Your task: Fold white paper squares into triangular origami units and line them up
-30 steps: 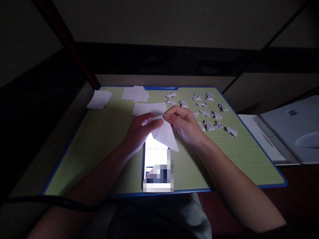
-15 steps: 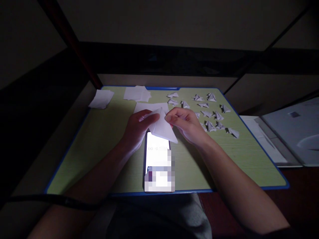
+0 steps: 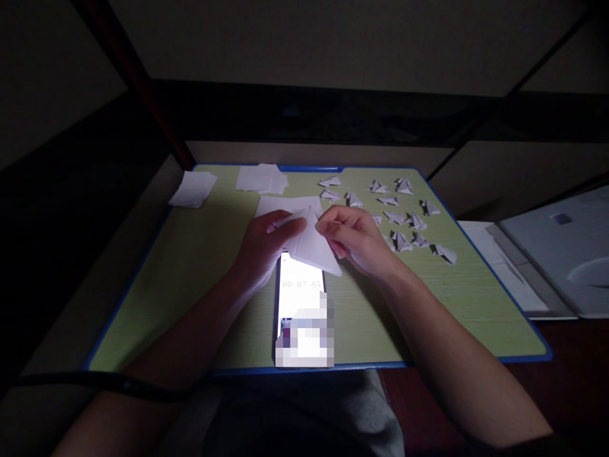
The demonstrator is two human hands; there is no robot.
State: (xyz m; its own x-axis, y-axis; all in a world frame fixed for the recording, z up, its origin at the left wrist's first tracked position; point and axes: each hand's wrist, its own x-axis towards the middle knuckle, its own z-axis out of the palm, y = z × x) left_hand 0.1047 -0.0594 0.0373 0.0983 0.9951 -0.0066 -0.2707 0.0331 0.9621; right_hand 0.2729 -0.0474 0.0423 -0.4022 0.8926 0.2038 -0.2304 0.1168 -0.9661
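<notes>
A folded white paper (image 3: 314, 246) is held up over the middle of the green table (image 3: 190, 266). My left hand (image 3: 266, 244) pinches its left side, thumb on top. At its right edge, my right hand (image 3: 354, 238) is closed with thumb and forefinger on the paper. Beneath the folded paper lies a lit phone (image 3: 299, 298) showing a timer, its lower part pixelated. Behind my hands, a flat white sheet (image 3: 271, 205) rests on the table, partly covered by them.
Several small folded paper pieces (image 3: 394, 217) are spread over the table's back right. White paper stacks lie at the back left (image 3: 194, 189) and back centre (image 3: 261, 179). A dark cable (image 3: 104, 381) crosses the lower left.
The lower corner of the folded paper has shifted slightly right and down. My right hand's lower fingers have moved a little, and more of the phone's timer shows.
</notes>
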